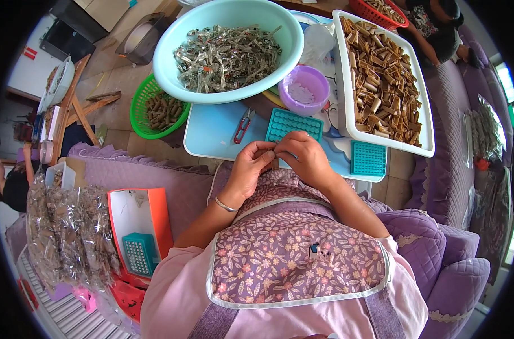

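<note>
Left hand (245, 172) and right hand (309, 161): fingertips pressed together, pinching small brownish piece (275, 164), mostly hidden, at near edge of blue tabletop (209, 133). Open surface surrounds red-handled snips (243, 127); dimpled teal tray (291, 121) lies just beyond.

Left of the purple bowl (304, 110) lie snips (244, 126); before it, left hand (247, 171) and right hand (306, 158) pinch a small piece (275, 163), perhaps brown.

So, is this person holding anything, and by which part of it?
It cannot be told: the left hand and right hand come together at the fingers, hiding most of whatever small thing may be pinched there.
</note>
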The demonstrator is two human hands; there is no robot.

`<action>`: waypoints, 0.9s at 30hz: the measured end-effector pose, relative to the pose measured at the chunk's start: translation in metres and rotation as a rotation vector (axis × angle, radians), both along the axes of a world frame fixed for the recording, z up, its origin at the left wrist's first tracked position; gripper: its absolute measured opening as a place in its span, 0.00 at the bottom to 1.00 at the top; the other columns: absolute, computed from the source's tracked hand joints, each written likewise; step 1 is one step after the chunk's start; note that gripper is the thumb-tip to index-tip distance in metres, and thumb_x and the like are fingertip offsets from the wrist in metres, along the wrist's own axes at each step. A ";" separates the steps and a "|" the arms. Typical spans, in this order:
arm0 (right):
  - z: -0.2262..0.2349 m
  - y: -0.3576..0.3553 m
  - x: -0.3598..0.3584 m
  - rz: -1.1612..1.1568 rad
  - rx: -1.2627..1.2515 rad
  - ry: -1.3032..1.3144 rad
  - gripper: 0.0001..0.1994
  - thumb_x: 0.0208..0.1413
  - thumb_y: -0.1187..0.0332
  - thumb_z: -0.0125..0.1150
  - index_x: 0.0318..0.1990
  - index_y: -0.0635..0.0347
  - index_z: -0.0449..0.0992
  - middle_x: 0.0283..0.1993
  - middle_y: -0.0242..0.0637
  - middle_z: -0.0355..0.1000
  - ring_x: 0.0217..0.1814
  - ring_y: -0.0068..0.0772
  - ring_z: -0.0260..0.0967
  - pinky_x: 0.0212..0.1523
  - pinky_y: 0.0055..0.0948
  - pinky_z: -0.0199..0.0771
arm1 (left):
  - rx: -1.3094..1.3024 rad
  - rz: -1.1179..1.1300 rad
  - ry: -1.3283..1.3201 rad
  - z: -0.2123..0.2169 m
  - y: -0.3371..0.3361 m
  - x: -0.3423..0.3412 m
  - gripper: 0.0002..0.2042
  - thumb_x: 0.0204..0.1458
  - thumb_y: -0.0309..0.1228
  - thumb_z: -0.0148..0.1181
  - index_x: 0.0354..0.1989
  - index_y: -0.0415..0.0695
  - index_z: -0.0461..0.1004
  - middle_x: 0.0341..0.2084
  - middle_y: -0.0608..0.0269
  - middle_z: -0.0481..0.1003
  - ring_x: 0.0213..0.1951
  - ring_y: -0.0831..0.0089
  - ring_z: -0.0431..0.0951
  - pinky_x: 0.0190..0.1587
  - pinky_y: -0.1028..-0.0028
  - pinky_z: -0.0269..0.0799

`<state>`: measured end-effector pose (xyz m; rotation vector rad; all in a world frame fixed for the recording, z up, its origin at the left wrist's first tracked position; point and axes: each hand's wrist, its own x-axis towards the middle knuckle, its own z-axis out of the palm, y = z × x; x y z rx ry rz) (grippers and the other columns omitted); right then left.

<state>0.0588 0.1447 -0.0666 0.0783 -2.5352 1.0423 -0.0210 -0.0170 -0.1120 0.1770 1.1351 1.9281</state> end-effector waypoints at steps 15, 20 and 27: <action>-0.009 0.004 -0.020 -0.178 0.161 -0.143 0.03 0.45 0.71 0.63 0.29 0.58 0.78 0.33 0.38 0.71 0.40 0.45 0.69 0.40 0.41 0.70 | -0.010 0.037 -0.119 -0.004 -0.001 -0.007 0.08 0.57 0.25 0.56 0.45 0.41 0.71 0.37 0.58 0.77 0.34 0.77 0.74 0.35 0.79 0.70; -0.003 0.004 -0.017 -0.130 0.038 -0.016 0.05 0.44 0.72 0.64 0.30 0.58 0.77 0.33 0.38 0.71 0.40 0.45 0.69 0.41 0.41 0.70 | 0.016 0.018 -0.108 -0.008 -0.001 -0.007 0.09 0.57 0.26 0.57 0.45 0.40 0.71 0.36 0.59 0.77 0.33 0.76 0.74 0.36 0.77 0.72; -0.004 0.005 -0.008 0.031 -0.012 -0.024 0.05 0.45 0.72 0.64 0.31 0.58 0.78 0.34 0.38 0.71 0.39 0.45 0.70 0.40 0.39 0.71 | -0.007 0.002 -0.064 -0.007 -0.001 -0.002 0.10 0.55 0.26 0.60 0.44 0.41 0.72 0.34 0.65 0.77 0.35 0.80 0.75 0.38 0.80 0.73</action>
